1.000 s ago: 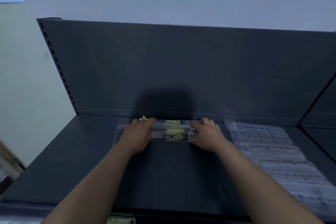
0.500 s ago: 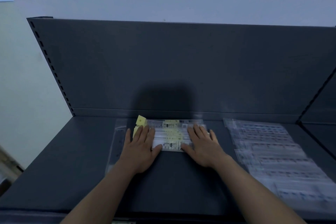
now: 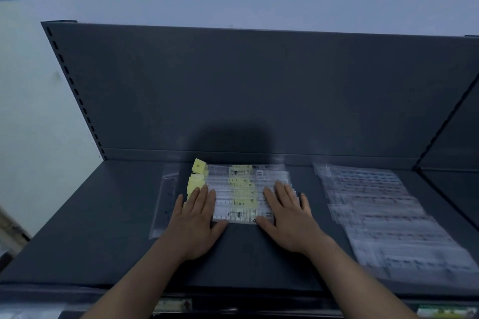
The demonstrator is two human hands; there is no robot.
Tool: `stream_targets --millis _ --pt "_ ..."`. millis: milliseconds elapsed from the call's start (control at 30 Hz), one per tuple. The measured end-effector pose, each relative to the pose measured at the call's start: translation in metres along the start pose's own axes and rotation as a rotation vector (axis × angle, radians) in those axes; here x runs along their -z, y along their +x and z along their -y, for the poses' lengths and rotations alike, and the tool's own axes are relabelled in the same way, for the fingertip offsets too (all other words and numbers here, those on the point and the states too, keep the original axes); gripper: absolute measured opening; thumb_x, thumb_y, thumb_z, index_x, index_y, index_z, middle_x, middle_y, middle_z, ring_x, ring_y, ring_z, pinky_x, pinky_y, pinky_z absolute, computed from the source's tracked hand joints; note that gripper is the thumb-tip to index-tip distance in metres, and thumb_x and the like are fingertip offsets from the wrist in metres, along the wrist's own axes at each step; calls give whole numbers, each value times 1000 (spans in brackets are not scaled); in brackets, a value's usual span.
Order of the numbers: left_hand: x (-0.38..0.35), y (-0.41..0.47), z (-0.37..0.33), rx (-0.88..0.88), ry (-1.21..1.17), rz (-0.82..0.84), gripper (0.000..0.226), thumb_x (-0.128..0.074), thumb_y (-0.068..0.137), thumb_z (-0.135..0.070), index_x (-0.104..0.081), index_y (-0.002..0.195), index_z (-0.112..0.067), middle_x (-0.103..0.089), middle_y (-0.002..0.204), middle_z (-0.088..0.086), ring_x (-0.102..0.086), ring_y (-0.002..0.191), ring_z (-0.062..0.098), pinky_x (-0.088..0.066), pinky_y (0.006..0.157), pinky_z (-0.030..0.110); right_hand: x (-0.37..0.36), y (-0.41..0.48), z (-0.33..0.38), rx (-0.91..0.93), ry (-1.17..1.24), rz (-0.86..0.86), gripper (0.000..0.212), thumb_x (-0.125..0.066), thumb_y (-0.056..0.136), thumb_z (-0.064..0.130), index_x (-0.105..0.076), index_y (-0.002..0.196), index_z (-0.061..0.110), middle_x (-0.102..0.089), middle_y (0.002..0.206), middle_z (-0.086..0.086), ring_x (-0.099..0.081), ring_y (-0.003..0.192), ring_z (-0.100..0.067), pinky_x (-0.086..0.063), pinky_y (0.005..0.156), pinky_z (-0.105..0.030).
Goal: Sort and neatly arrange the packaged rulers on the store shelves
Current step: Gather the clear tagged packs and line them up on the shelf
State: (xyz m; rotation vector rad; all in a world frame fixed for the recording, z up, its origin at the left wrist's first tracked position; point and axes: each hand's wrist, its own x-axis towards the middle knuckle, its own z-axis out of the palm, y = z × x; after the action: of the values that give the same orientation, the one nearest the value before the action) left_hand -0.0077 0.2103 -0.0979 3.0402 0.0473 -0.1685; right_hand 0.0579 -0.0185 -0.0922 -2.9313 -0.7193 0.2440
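Head view, left hand flat, fingers straight and together, pressing left end of fanned ruler packs mid-shelf, right hand flat, fingers slightly spread on right end, second clear-pack row blurred, probably rulers, lone pack left, dark shelf

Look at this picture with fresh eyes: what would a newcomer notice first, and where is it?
The left hand and the right hand lie flat on either end of a fanned pile of yellow-labelled ruler packs at the middle of the dark shelf. To its right runs a long overlapping row of clear packs; one lone clear pack lies just left.
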Motion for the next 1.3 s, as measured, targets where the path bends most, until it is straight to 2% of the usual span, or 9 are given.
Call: stream_targets --millis 167,333,533,700,833,967,1100,1167,1300 --pt "14 -1 -8 30 -41 -71 118 18 63 -85 -5 155 -15 11 162 4 16 148 19 10 119 45 8 -8 -2 10 55 -13 90 -28 83 78 8 152 33 21 159 1 23 145 -16 11 118 -49" --pt "29 41 -12 50 -25 -183 70 -19 97 -59 -15 153 -19 -8 162 5 -1 149 24 -3 120 47 35 19 -13 -114 226 -91 101 -39 77 81 1 153 29 11 161 -3 11 148 -18 3 120 -45" --pt "22 77 -7 58 59 -40 71 -17 95 -64 -9 154 -26 -3 163 2 0 149 25 -1 118 53 31 50 -18 -133 235 1 90 -38 87 70 -1 154 22 8 161 -4 7 148 -18 -1 120 -43" --pt "17 74 -3 19 74 -150 67 -25 95 -63 -29 149 -24 -28 156 3 -35 137 27 -32 109 45 16 52 -22 -150 275 -4 93 -43 86 70 -3 154 21 8 161 -2 10 148 -15 9 119 -41" --pt "14 70 -6 37 49 -208 57 -29 96 -58 -40 142 -25 -40 147 0 -43 128 25 -37 103 41 18 52 -22 -158 294 12 90 -44 87 67 -5 154 22 9 161 -1 10 148 -15 9 119 -40" --pt "15 66 -6 73 0 -177 57 -30 96 -59 -44 138 -23 -36 149 2 -32 137 24 -27 112 49 22 49 -19 -155 293 32 88 -44 88 66 -5 154 24 12 161 -2 11 148 -17 8 119 -41" --pt "15 50 -10 79 -81 -164 70 -23 97 -58 -13 153 -18 -3 162 5 0 149 23 -2 119 53 22 30 -16 -183 293 -102 91 -43 87 68 -3 154 23 14 160 -3 12 147 -18 5 120 -40" --pt "9 39 -15 60 -73 -100 80 -12 93 -66 2 155 -18 9 162 5 12 149 22 6 119 49 13 18 -13 -168 250 -116 92 -39 87 70 0 154 19 13 160 -6 12 148 -19 3 120 -39" --pt "-5 29 -18 50 -78 -51 120 30 55 -82 9 154 -17 17 161 5 18 147 21 9 119 46 -3 9 -10 -157 178 -104 91 -28 89 71 2 154 15 10 161 -10 10 148 -19 4 120 -39"
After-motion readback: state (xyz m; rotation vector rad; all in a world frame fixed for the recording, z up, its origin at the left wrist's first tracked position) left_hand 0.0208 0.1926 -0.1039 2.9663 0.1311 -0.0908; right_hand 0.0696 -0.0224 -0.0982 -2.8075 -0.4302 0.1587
